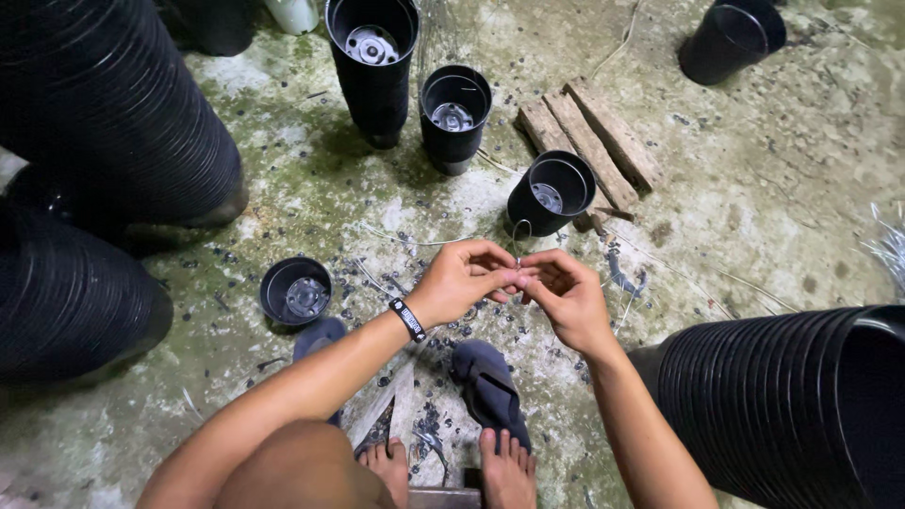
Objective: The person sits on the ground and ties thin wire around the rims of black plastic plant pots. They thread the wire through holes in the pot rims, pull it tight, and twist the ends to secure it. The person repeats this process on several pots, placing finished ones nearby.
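My left hand (464, 279) and my right hand (564, 294) meet in front of me, fingertips pinched together on a thin wire (518, 234) that loops up between them. A black band sits on my left wrist. Just beyond the hands a black plastic pot (552, 192) leans tilted on the concrete floor. Whether the wire is bent or twisted at the pinch is too small to tell.
Upright black pots (454, 115) (373, 58) (296, 290) stand on the mossy floor, another (732, 40) at far right. Long stacks of nested pots lie at left (104, 113) and right (792, 405). Wooden slats (592, 141), loose wires, dark slippers (488, 385) and my bare feet are below.
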